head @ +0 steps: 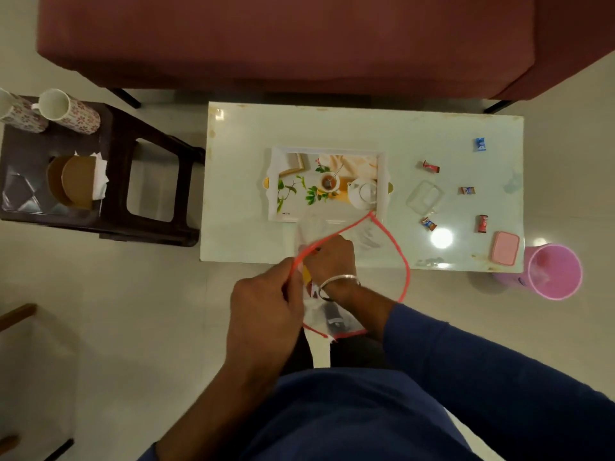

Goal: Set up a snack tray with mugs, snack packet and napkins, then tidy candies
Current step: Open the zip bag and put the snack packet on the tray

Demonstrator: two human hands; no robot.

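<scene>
Red-edged clear plastic bag (pixel 362 234) hangs open in front of the person, above the near edge of the white worktop (pixel 253 237). The left hand (pixel 266 307) is closed, pinching the bag's red rim at about 9 o'clock of the opening. The right hand (pixel 329 257), with a metal bangle (pixel 339 280) on the wrist, reaches down inside the bag with its fingers curled; whether it grips anything I cannot tell. Something dark and something with red and yellow print show through the plastic lower down, too blurred to name.

On the worktop, the tray (pixel 276 154) with a printed tea-set picture lies near the middle, at 12 o'clock from the hands, and the far part of the bag overlaps its near right corner. At about 2 o'clock from the hands lie five wrapped candies, well apart from one another: a blue one (pixel 480 144) farthest away, a red one (pixel 431 167), a brown one (pixel 466 190), another (pixel 428 223) near the bag, and a red one (pixel 482 223). Among them sits a clear container (pixel 425 196), and its pink lid (pixel 505 248) lies at the worktop's near right corner. A pink bin (pixel 554 271) stands on the floor just beside that corner.

At 10 o'clock a dark stool (pixel 146 154) carries two flowered mugs (pixel 68 110), brown coasters (pixel 75 181) and white napkins (pixel 101 178), well apart from the tray
</scene>
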